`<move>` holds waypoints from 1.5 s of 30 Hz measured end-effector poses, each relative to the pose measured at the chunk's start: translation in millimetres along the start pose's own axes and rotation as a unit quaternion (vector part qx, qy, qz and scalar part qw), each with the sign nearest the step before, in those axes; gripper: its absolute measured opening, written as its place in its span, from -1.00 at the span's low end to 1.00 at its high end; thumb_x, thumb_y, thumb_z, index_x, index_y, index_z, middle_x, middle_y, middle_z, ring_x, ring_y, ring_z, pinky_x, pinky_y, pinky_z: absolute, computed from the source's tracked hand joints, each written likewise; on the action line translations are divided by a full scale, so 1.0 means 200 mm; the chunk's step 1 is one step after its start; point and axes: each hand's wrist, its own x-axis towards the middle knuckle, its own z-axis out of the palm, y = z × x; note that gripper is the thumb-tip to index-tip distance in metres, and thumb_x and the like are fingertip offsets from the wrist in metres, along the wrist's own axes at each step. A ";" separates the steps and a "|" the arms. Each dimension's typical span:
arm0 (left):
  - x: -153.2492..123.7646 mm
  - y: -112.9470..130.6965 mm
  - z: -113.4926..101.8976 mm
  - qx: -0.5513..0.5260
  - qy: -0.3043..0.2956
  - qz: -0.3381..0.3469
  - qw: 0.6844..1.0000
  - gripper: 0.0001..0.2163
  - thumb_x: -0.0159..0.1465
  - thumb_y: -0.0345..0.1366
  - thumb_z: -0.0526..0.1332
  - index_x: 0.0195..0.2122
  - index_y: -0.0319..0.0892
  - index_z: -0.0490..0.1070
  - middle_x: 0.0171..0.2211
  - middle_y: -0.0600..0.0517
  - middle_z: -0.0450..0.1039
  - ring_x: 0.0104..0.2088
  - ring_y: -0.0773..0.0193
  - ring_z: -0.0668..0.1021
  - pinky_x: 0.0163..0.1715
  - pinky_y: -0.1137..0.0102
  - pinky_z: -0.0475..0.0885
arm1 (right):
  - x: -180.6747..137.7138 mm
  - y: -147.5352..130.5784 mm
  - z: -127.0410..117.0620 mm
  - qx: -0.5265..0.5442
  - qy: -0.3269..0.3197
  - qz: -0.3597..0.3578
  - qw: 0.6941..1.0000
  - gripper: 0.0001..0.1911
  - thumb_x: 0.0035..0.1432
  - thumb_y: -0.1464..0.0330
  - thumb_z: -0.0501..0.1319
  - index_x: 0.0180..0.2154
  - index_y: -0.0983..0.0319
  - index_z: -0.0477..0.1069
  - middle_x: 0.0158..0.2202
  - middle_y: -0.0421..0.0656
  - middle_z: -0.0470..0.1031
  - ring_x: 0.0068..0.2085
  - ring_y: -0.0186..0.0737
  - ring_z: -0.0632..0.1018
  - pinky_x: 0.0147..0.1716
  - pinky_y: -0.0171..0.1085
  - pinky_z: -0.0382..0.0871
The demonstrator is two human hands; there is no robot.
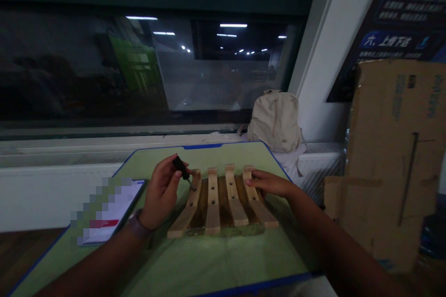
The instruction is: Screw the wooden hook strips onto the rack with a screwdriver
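Observation:
My left hand (162, 195) is closed around the black handle of a screwdriver (181, 167). The screwdriver slants down to the right, its tip at the upper hole of the leftmost curved wooden slat (191, 206). Several such slats, each with dark round holes, lie side by side across a brown, shiny base (223, 195). At the other end, my right hand (268, 182) grips the upper part of the rightmost slat (251, 192), with fingertips on its face and the other fingers partly hidden behind it. Whether screws sit in the holes is too small to tell.
The assembly rests on a pale green table (223, 260) with blue edging. To the left lies a tablet-like flat thing (121, 209), partly pixelated. A beige backpack (275, 120) stands on the sill by the dark window, and a large cardboard box (390, 162) stands at right.

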 end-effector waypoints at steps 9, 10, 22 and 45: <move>-0.01 -0.02 -0.01 0.008 -0.009 0.022 1.000 -0.67 0.40 -0.30 0.17 0.18 -0.05 0.30 -0.10 -0.02 0.52 -0.20 0.36 0.65 -0.12 0.42 0.56 | 0.02 0.02 0.01 0.010 0.016 -0.019 1.000 -0.32 0.07 -0.09 0.30 0.10 0.18 0.45 -0.08 -0.08 0.60 -0.17 -0.09 0.59 -0.27 -0.17 0.53; -0.01 -0.02 -0.01 0.007 -0.003 0.024 1.000 -0.68 0.39 -0.29 0.19 0.16 -0.06 0.31 -0.10 -0.02 0.52 -0.21 0.36 0.65 -0.13 0.42 0.57 | 0.02 0.03 0.01 0.012 0.017 -0.013 1.000 -0.33 0.07 -0.10 0.30 0.08 0.18 0.46 -0.13 -0.10 0.60 -0.24 -0.13 0.59 -0.33 -0.19 0.52; -0.01 0.03 0.01 0.004 0.018 0.017 1.000 -0.67 0.32 -0.34 0.28 0.09 -0.11 0.33 -0.12 -0.01 0.56 -0.21 0.33 0.67 -0.12 0.39 0.59 | 0.03 0.02 0.02 0.022 0.021 0.003 1.000 -0.27 0.02 -0.13 0.32 0.09 0.20 0.45 -0.22 -0.13 0.59 -0.40 -0.25 0.54 -0.61 -0.38 0.34; -0.06 0.00 -0.06 0.185 -0.007 0.064 0.981 -0.61 0.34 -0.34 0.22 0.19 -0.04 0.34 -0.09 -0.08 0.41 -0.11 0.19 0.54 -0.11 0.25 0.52 | 0.00 0.01 0.01 -0.008 0.025 -0.029 0.999 -0.37 0.11 -0.11 0.27 0.03 0.19 0.52 -0.04 -0.07 0.61 -0.01 0.01 0.57 -0.02 -0.05 0.48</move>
